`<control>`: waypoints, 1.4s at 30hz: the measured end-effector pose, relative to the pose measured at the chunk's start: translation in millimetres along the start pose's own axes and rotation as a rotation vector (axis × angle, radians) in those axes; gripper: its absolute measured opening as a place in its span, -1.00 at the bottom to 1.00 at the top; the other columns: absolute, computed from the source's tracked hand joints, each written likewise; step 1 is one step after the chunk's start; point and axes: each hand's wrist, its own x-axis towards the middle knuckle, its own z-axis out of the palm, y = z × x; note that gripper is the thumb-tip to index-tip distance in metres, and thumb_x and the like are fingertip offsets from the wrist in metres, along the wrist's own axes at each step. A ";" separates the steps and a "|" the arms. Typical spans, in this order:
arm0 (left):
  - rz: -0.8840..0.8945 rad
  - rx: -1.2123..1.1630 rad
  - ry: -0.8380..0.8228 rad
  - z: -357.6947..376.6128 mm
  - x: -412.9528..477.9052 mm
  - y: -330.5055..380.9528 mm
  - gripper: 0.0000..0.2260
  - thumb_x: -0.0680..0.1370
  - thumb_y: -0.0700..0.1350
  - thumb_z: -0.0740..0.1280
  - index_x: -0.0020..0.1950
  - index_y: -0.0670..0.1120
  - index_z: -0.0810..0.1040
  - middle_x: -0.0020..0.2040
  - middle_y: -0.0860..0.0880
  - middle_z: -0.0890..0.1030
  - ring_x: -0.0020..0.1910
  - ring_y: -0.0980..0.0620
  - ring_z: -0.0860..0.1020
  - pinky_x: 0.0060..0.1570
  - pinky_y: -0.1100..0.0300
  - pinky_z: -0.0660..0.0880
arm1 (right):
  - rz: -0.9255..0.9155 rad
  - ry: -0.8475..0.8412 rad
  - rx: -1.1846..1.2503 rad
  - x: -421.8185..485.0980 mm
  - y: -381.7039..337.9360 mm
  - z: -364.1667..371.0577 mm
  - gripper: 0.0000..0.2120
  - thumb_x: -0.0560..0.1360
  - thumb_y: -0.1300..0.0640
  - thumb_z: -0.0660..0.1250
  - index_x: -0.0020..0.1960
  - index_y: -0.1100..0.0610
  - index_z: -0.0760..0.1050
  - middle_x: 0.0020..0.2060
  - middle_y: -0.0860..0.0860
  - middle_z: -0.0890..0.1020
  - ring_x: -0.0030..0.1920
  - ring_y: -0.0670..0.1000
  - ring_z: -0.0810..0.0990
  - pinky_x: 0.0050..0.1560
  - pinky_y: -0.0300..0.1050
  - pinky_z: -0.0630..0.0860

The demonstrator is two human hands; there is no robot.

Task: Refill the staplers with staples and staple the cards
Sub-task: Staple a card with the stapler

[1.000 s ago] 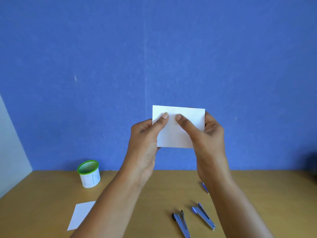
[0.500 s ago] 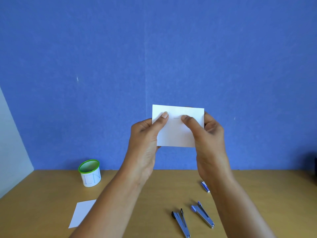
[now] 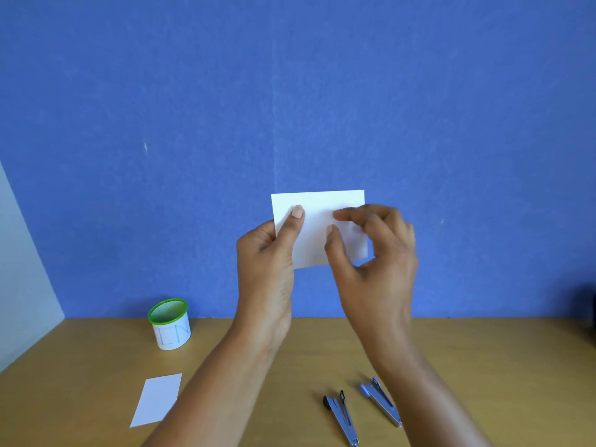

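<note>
I hold a white card (image 3: pixel 317 227) upright in front of the blue wall. My left hand (image 3: pixel 267 253) pinches its left edge, thumb on the front face. My right hand (image 3: pixel 377 253) is in front of the card's right half, blurred, with loosely curled fingers; its thumb and forefinger tips lie on the card's face and do not grip the edge. Two open staplers lie on the wooden table below: one with a black end (image 3: pixel 342 417) and one with a blue end (image 3: pixel 382 401). A second white card (image 3: pixel 158 400) lies flat at the lower left.
A white cup with a green rim (image 3: pixel 170 324) stands at the back left by the wall. A white panel (image 3: pixel 22 285) borders the table's left side. Something dark (image 3: pixel 590 304) shows at the right edge.
My right hand has let go of the card's right edge and come round in front of it. The small blue item seen behind my right wrist is now hidden.
</note>
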 end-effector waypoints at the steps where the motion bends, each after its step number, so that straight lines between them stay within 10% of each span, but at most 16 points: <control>1: 0.020 0.006 -0.001 0.2 -0.6 -0.9 -0.76 0.54 -0.10 0.32 -0.29 -0.16 0.59 -0.28 -0.09 0.57 -0.21 0.01 0.53 -0.09 0.11 0.44 | 0.016 -0.062 0.019 -1.1 -1.7 1.3 -0.66 0.40 -0.15 0.17 0.03 -0.03 0.57 -0.06 -0.25 0.46 0.01 -0.15 0.44 -0.04 -0.34 0.37; 4: 0.047 0.031 -0.058 3.6 -6.3 -0.9 -0.71 0.52 0.02 0.31 -0.32 -0.05 0.67 -0.25 -0.03 0.67 -0.14 0.04 0.63 -0.03 0.14 0.51 | 0.115 -0.200 0.141 -4.3 -5.6 2.7 -0.51 0.38 -0.29 0.11 0.13 -0.04 0.54 0.04 -0.28 0.52 0.11 -0.19 0.50 -0.05 -0.51 0.36; 8: 0.113 0.121 -0.095 7.7 -14.0 -1.9 -0.55 0.40 0.20 0.17 -0.03 -0.08 0.66 0.03 0.03 0.67 -0.01 0.29 0.60 0.00 0.34 0.52 | 0.308 -0.309 0.477 -4.6 -9.1 0.5 -0.49 0.35 -0.32 0.15 0.03 0.02 0.59 -0.02 -0.13 0.64 0.04 -0.16 0.59 0.00 -0.20 0.50; 11: 0.220 0.248 -0.093 5.0 -11.9 -8.6 -0.91 0.49 0.05 0.32 -0.11 0.14 0.62 0.08 0.12 0.57 0.13 0.22 0.52 -0.10 0.51 0.42 | 0.485 -0.333 0.687 -0.9 -12.5 -6.7 -0.61 0.41 -0.22 0.27 -0.12 0.10 0.61 -0.22 -0.05 0.64 -0.15 -0.14 0.59 -0.13 -0.29 0.51; 23: 0.226 0.299 -0.005 -9.0 -1.8 -12.7 -0.59 0.50 -0.27 0.35 0.12 0.24 0.43 0.22 0.14 0.45 0.22 0.27 0.43 0.00 0.50 0.42 | 0.801 -0.207 0.840 4.7 -6.6 -12.3 -0.82 0.51 0.22 0.25 -0.25 0.13 0.53 -0.35 -0.07 0.64 -0.30 -0.12 0.59 -0.12 -0.21 0.50; 27: 0.139 0.164 -0.007 -11.4 0.1 -11.7 -0.59 0.49 -0.31 0.34 0.14 0.18 0.45 0.19 0.07 0.53 -0.01 0.19 0.60 0.06 0.19 0.55 | 0.785 -0.225 0.836 3.9 -7.1 -9.8 -0.86 0.51 0.22 0.26 -0.19 0.14 0.55 -0.32 -0.06 0.65 -0.29 -0.13 0.60 -0.18 -0.24 0.51; 42: 0.142 0.105 0.000 -13.9 -0.8 -13.9 -0.60 0.47 -0.37 0.34 0.15 0.08 0.49 0.04 -0.02 0.57 -0.30 0.26 0.58 -0.21 0.34 0.56 | 0.769 -0.210 0.778 -0.3 -1.2 -7.7 -0.92 0.44 0.15 0.38 -0.11 0.16 0.59 -0.26 -0.02 0.66 -0.18 -0.04 0.60 -0.06 -0.12 0.51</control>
